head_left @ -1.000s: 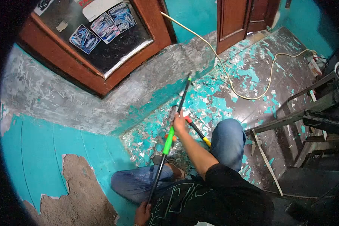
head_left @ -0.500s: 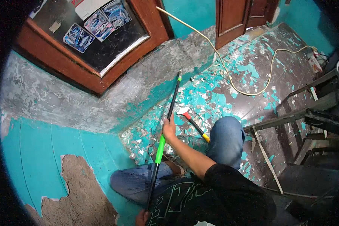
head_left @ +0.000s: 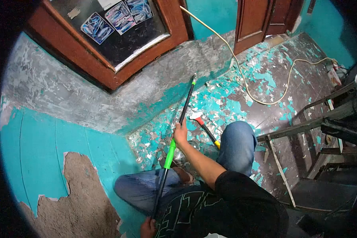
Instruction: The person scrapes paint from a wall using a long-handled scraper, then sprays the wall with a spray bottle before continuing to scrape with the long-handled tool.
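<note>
A long black and green pole slants up from my lap to the wall. Its small tip meets, or nearly meets, the scraped lower wall; I cannot make out the tip's shape. My right hand is closed around the shaft just above the green grip. Near the pole's lower end, my left hand is closed on it, partly cut off by the frame edge. Beside my raised knee lies a scraper with a red head and a black and yellow handle. Loose turquoise paint flakes cover the floor around it.
A wooden-framed pane with stickers is above the scraped wall. A pale cable snakes across the floor. At the right stands a wooden ladder-like frame. Turquoise paint on the left wall has a bare rough patch.
The view has shifted slightly, so the window frame appears a little lower and further right. Both hands keep their hold on the pole, its tip still at the wall.
</note>
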`<control>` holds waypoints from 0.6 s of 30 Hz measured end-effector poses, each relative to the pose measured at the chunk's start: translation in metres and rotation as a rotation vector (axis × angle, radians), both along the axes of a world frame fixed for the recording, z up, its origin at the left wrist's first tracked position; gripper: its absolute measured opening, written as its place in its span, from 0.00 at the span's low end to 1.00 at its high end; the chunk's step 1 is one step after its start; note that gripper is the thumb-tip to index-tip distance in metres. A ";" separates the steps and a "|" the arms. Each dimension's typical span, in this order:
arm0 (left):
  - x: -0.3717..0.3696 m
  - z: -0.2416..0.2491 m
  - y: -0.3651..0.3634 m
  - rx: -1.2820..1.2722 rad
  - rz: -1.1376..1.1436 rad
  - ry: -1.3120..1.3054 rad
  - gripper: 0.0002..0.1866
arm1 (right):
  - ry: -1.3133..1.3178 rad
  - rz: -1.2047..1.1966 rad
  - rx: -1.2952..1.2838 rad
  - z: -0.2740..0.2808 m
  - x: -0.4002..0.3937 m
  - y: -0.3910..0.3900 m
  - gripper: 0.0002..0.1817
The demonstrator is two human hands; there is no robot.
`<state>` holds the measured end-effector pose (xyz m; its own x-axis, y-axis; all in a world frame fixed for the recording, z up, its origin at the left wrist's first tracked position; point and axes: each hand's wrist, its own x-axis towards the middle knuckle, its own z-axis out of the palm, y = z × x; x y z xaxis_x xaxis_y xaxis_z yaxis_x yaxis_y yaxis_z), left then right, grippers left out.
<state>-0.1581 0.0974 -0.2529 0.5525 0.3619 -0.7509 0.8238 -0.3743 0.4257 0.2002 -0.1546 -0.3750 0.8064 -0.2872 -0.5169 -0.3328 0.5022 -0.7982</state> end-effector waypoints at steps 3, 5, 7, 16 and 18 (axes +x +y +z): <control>-0.002 -0.008 0.012 -0.059 0.092 0.029 0.15 | -0.020 -0.037 0.193 0.009 0.004 -0.002 0.31; -0.026 -0.041 0.052 0.064 -0.320 -0.214 0.14 | -0.017 -0.008 0.108 0.012 0.003 -0.002 0.31; -0.037 -0.062 0.074 0.185 -0.738 -0.444 0.13 | -0.034 0.000 0.070 0.003 0.001 0.000 0.31; -0.051 -0.083 0.081 -0.104 -0.336 -0.117 0.13 | -0.054 0.003 -0.113 -0.023 0.008 0.006 0.32; -0.014 -0.013 0.026 0.018 -0.349 -0.234 0.14 | -0.059 -0.007 -0.044 -0.016 0.013 0.007 0.32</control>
